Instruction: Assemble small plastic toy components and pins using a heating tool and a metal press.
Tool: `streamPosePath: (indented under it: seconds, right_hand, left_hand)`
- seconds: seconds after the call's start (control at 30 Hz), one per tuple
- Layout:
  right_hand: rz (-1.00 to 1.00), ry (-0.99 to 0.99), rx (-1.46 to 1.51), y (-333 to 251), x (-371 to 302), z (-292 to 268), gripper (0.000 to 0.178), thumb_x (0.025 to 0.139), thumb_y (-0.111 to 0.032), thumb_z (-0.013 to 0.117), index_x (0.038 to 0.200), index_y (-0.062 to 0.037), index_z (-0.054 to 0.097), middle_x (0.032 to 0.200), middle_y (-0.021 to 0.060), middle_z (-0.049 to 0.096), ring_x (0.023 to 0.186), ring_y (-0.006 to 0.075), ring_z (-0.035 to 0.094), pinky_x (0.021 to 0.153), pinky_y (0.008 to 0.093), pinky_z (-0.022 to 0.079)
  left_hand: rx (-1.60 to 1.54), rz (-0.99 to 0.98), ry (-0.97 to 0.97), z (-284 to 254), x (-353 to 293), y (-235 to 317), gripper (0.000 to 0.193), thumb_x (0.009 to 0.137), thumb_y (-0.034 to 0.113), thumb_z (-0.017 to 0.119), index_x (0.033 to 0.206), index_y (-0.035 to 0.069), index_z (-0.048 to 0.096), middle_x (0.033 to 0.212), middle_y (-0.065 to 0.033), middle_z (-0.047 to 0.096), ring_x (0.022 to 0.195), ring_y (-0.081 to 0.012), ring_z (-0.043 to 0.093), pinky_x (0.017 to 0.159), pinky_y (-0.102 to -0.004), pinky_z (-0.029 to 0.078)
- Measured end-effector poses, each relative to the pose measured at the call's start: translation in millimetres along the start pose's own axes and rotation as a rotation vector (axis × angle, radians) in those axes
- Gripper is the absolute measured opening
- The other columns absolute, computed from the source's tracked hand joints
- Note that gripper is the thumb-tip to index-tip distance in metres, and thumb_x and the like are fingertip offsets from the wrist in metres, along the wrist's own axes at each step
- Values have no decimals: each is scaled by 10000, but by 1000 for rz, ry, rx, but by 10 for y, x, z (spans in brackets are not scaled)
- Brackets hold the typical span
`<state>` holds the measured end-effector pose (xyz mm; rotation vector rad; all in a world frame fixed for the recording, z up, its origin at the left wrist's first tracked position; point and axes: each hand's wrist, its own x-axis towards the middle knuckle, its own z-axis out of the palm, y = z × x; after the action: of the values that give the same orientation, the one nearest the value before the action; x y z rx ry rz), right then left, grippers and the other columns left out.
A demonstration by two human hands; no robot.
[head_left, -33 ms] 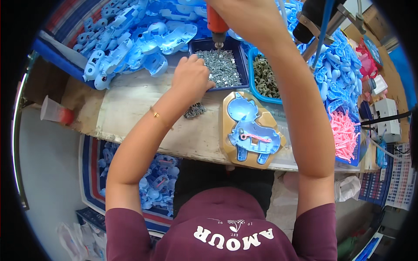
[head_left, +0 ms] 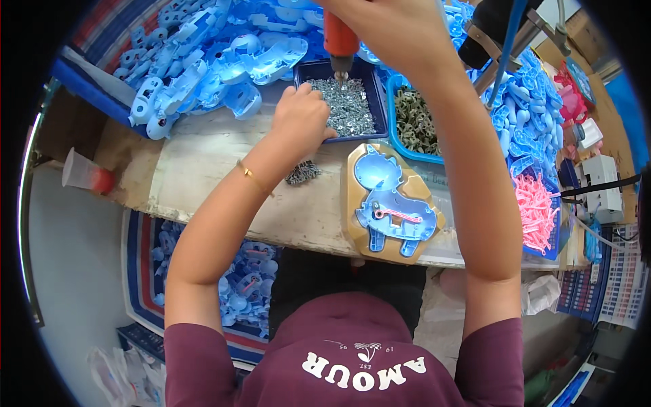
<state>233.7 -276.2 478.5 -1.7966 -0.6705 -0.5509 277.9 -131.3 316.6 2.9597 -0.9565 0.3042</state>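
My left hand (head_left: 302, 121) lies knuckles-up on the near edge of a dark blue tray (head_left: 377, 102) of small silver screws (head_left: 349, 108), its fingers curled down into them. My right hand (head_left: 390, 27), raised at the top of the view, grips an orange power screwdriver (head_left: 339, 42) whose bit points down over the same tray. In front of me a tan jig (head_left: 359, 234) holds a blue animal-shaped toy shell (head_left: 390, 207) with a pink strip on it. Neither hand touches it.
A blue tray of dark olive parts (head_left: 417, 125) sits right of the screws. Blue plastic shells (head_left: 203, 61) are heaped at the back left and right. Pink parts (head_left: 536, 210) lie at the right, a screw clump (head_left: 303, 173) on the bench, a cup (head_left: 85, 176) at the left.
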Motion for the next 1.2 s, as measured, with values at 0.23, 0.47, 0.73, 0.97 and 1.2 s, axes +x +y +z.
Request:
streamPosePath:
  seconds: [0.23, 0.47, 0.73, 0.97, 1.2]
  right_hand:
    - [496, -113, 33, 121, -158, -130, 385, 897, -228, 800, 1127, 16, 610, 864, 39, 658, 732, 119, 620, 652, 310, 519]
    - [517, -169, 20, 36, -278, -320, 275, 933, -214, 754, 1054, 0, 629, 831, 29, 632, 730, 106, 596, 659, 264, 483]
    - [471, -16, 401, 185, -784, -262, 259, 903, -180, 729, 1058, 9, 644, 812, 47, 648, 709, 126, 620, 649, 279, 499]
    - [352, 64, 361, 62, -985, -239, 273, 916, -152, 647, 1095, 47, 597, 635, 33, 613, 551, 104, 581, 582, 256, 482]
    - [384, 88, 388, 73, -1089, -288, 303, 889, -150, 652, 1108, 50, 588, 657, 42, 621, 550, 111, 582, 560, 255, 472]
  left_hand:
    - [-68, -16, 0, 130, 105, 28, 198, 808, 333, 770, 819, 135, 771, 914, -57, 750, 1009, -252, 634, 865, -407, 464]
    - [-107, 118, 189, 151, 0, 43, 98, 849, 223, 710, 846, 132, 746, 854, -41, 722, 941, -259, 636, 769, -408, 505]
    - [-604, 265, 306, -63, -453, 674, 143, 763, 175, 806, 833, 120, 694, 843, -14, 639, 844, -244, 602, 735, -372, 522]
    - [-663, 277, 329, -94, -539, 951, 214, 754, 265, 835, 785, 114, 687, 853, -1, 643, 891, -226, 606, 750, -382, 525]
    - [-682, 306, 330, -98, -583, 1035, 180, 776, 233, 820, 814, 116, 688, 874, -2, 650, 889, -221, 605, 752, -374, 508]
